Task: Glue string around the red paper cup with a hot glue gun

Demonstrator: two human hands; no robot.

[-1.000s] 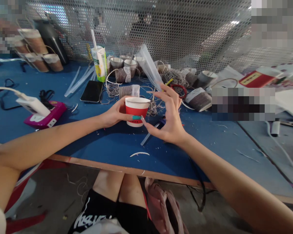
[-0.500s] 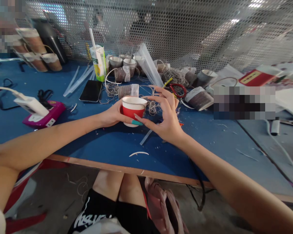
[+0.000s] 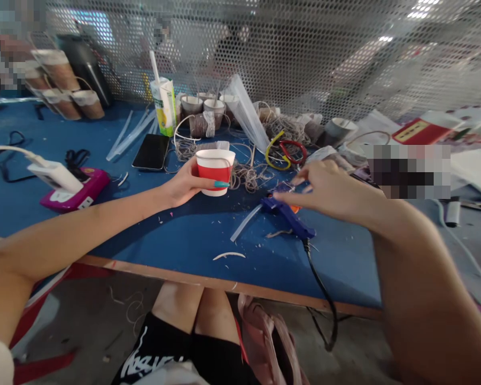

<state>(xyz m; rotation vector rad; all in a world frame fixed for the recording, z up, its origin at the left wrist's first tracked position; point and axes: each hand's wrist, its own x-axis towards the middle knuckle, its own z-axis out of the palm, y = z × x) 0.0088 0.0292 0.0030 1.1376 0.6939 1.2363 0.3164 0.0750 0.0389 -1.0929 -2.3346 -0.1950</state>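
Observation:
A white paper cup with a red band (image 3: 214,174) is held upright in my left hand (image 3: 186,183), its thumb across the front and the other fingers hidden behind it. A thin cord crosses the cup near its rim. Off to the right, my right hand (image 3: 320,187) hovers with fingers apart by a blue glue gun (image 3: 291,218) lying on the blue table (image 3: 176,235). From the back of the gun sticks a clear glue stick (image 3: 246,223). Nothing shows in my right hand.
Behind the cup lie tangled cord (image 3: 250,176), a black phone (image 3: 151,152), a drink carton (image 3: 164,107) and several cord-wrapped cups (image 3: 214,111). Red (image 3: 294,152) and yellow rings (image 3: 276,155) are at centre right. A purple power strip (image 3: 78,190) sits left; a black cable (image 3: 323,289) hangs over the edge.
My right hand has left the cup and moved right, bringing the glue gun into view. My left hand still holds the cup, slightly higher and further left.

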